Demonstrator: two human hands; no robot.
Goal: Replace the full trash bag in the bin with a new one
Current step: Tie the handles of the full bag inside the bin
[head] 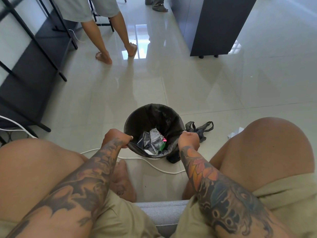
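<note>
— Trash bag (pixel 151 117), thin black crinkled plastic, lines the round bin (pixel 155 158) on glossy floor tiles (pixel 223 93) between the knees.
— Hands?
— Left hand (pixel 114 137) and right hand (pixel 188 139) each pinch its rim, fingers curled. A limp spare black bag (pixel 200 130) lies just beside.

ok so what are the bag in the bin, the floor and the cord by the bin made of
Bag in the bin: thin black plastic film, going by its wrinkles and dull sheen; both hands hold its rim.
Floor: large glazed tiles, probably ceramic or porcelain, with mirror-like reflections and grout lines.
Cord: white, smooth and round, likely a plastic-sheathed cable.
</note>
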